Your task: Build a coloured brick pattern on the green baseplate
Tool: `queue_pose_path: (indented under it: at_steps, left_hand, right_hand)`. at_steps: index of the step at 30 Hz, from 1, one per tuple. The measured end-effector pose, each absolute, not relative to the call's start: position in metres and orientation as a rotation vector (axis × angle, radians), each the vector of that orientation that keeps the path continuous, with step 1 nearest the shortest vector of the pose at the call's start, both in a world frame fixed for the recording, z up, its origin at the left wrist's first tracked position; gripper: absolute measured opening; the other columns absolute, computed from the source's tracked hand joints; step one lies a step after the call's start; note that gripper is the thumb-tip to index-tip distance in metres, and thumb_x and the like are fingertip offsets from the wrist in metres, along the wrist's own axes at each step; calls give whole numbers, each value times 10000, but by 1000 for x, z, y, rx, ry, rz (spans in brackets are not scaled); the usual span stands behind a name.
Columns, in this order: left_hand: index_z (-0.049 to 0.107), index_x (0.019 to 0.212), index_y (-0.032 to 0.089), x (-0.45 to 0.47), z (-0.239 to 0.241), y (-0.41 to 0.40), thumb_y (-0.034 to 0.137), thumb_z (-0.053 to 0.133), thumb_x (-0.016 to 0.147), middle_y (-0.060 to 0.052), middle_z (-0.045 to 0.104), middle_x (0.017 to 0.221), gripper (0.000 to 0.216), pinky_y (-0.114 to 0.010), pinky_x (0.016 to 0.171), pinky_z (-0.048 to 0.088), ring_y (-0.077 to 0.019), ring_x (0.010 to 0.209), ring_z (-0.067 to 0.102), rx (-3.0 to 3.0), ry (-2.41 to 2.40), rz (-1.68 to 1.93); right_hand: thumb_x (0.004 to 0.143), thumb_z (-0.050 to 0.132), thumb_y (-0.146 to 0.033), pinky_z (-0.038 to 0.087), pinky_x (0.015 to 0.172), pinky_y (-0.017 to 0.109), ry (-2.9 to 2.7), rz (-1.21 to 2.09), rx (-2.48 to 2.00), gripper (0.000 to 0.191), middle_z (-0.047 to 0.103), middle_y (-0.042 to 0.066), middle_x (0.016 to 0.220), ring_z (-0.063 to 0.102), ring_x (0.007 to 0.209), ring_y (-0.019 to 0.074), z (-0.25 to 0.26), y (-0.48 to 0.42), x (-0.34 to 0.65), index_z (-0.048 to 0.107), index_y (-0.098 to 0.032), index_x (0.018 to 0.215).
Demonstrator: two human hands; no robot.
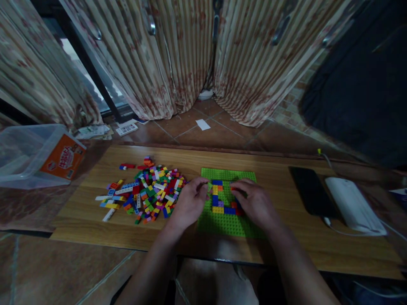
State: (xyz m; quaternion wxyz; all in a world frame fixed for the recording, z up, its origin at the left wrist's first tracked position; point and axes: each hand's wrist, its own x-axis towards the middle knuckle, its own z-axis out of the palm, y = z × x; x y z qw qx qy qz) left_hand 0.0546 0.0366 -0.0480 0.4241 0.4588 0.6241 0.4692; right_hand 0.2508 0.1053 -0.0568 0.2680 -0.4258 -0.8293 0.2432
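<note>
A green studded baseplate [229, 228] lies on the wooden table, with a partial outline of blue, yellow, orange, purple and red bricks [218, 209] on it. My left hand [192, 201] is at the plate's left side, thumb and fingers pinching a small light green brick [210, 186]. Over the right part of the outline is my right hand [254, 201], its fingertips drawn together near a reddish spot; what they hold, if anything, is too small to make out. This hand hides part of the outline's right side.
A heap of loose mixed bricks [152, 192] spreads left of the plate. At the table's left end stands a clear plastic tub [28, 169] with an orange label. A black phone [313, 190] and a white device [352, 205] with cables lie at the right.
</note>
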Motion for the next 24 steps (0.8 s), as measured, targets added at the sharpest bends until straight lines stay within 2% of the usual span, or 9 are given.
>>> queue_pose_path:
  at_steps: [4,8,15,24]
  left_hand:
    - [636,1069,146,56,-46,37,267,477,908,-21,671,784,257,-256,613,500,-156,648,661,1193,1590,1141]
    - [640,1049,147,57,-44,35,264,465,917,-26,678,833,249,-248,613,497,-149,652,670,1212,1583,1136]
    - [640,1063,149,56,-44,35,263,461,919,-21,670,818,258,-241,615,499,-149,659,675,1217,1576,1137]
    - [646,1076,148,56,-44,34,272,459,923,-22,672,783,272,-254,624,500,-165,670,678,1230,1606,1123]
  right_hand:
    - [892,546,-174,521,860,379,-2285,620,-1105,202,696,80,991,644,930,224,-59,107,250,743,-206,925]
    - [888,553,-170,521,854,373,-2290,624,-1105,201,682,85,997,643,921,219,-59,108,250,751,-198,915]
    - [846,594,-166,514,848,365,-2265,629,-1188,198,671,62,996,644,920,212,-57,107,250,712,-213,997]
    - [799,626,-171,492,810,359,-2239,543,-1292,59,647,52,941,618,862,205,-60,106,247,663,-208,826]
